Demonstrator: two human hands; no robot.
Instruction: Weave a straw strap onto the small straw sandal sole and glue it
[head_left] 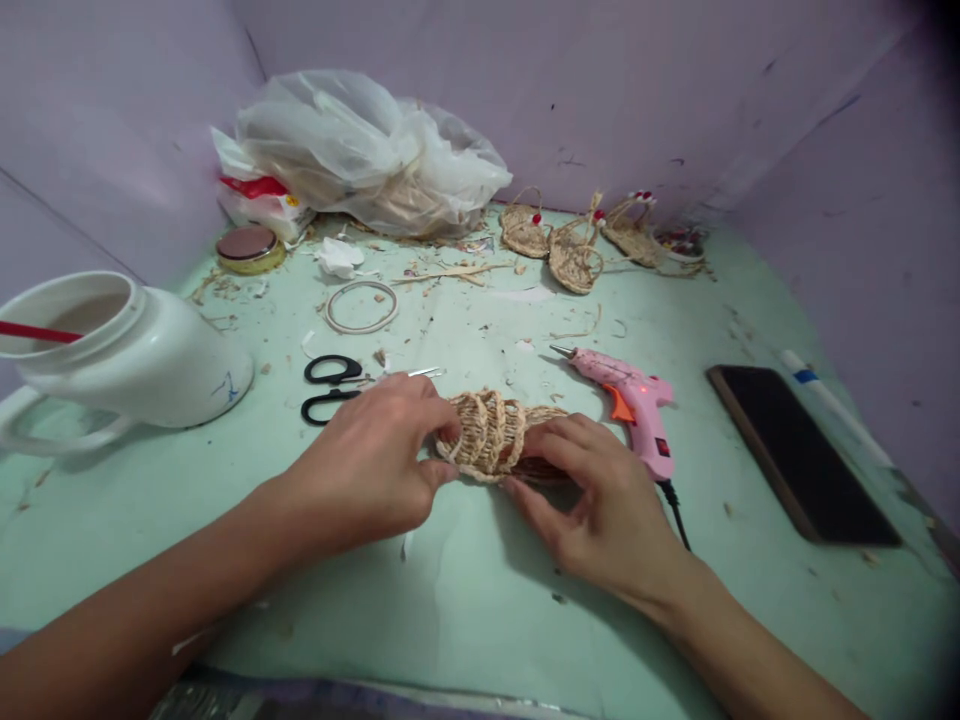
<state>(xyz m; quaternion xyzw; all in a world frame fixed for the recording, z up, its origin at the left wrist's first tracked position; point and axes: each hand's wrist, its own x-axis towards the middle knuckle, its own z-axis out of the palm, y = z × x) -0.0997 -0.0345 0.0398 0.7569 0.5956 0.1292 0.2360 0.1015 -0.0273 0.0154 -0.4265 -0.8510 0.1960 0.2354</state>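
Observation:
A small woven straw slipper (pixel 487 435) with braided bands lies low over the green tabletop, between my two hands. My left hand (pixel 382 450) pinches its left end with thumb and fingers. At its right part, my right hand (pixel 592 490) grips the edge, the thumb below and the fingers partly inside the opening. Black-handled scissors (pixel 334 393) lie beside my left hand, their blades partly hidden behind it. Just beyond my right hand rests a pink glue gun (pixel 634 400) with an orange trigger, nozzle pointing left and its small light glowing.
At left stands a white jug (pixel 180 350) holding a red stick. A phone (pixel 799 450) lies at right. Toward the back are a tape ring (pixel 361 306), a round tin (pixel 250 248), a plastic bag (pixel 360 150) and several woven pieces (pixel 574 262) with beads. Straw scraps litter the table.

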